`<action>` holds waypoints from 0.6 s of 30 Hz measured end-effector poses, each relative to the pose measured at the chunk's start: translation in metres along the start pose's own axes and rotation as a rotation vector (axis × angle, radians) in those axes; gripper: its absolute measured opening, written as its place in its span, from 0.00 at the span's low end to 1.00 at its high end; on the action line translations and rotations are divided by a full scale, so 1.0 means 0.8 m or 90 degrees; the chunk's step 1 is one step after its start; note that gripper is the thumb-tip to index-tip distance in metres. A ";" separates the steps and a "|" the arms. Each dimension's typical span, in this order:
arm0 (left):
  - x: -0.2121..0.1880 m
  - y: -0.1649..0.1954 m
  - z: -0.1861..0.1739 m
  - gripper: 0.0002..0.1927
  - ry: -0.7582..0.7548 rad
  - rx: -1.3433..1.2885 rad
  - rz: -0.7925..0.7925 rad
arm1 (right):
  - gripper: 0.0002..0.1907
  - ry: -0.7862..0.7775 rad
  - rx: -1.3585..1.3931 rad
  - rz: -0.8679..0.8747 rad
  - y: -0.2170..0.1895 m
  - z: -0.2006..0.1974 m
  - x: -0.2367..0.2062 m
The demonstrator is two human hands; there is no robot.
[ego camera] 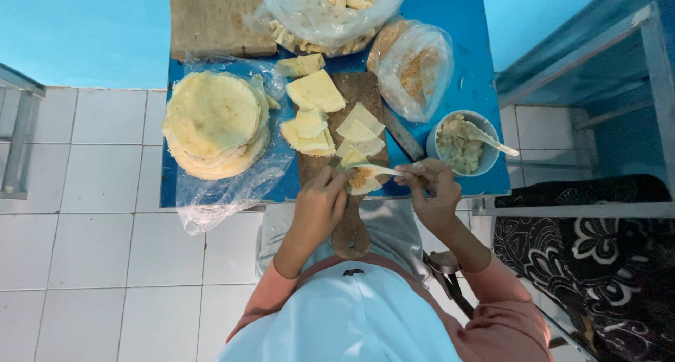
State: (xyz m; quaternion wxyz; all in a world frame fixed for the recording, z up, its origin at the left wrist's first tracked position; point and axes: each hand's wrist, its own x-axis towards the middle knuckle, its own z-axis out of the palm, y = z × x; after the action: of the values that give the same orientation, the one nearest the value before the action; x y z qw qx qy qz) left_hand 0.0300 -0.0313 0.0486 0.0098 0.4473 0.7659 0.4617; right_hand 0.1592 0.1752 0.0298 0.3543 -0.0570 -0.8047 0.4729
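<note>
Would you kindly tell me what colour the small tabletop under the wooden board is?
The small tabletop is bright blue, seen in the head view.

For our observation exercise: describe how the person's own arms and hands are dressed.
Both arms wear long salmon-pink sleeves ending at the wrists. The left hand and right hand are bare: no gloves, and no rings or watch that can be made out.

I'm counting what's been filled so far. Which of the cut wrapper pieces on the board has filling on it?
The wrapper piece nearest the person, under both hands; the others farther up the board lie bare.
</note>
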 end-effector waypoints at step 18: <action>0.003 0.000 0.015 0.14 0.070 -0.090 -0.069 | 0.27 0.056 -0.595 -0.222 -0.026 -0.032 0.128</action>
State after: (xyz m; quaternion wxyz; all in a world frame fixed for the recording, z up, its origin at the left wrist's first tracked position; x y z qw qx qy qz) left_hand 0.0336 -0.0211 0.0424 0.0244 0.3777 0.7536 0.5374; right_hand 0.1042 0.2258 0.1067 0.3983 -0.0940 -0.9124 -0.0075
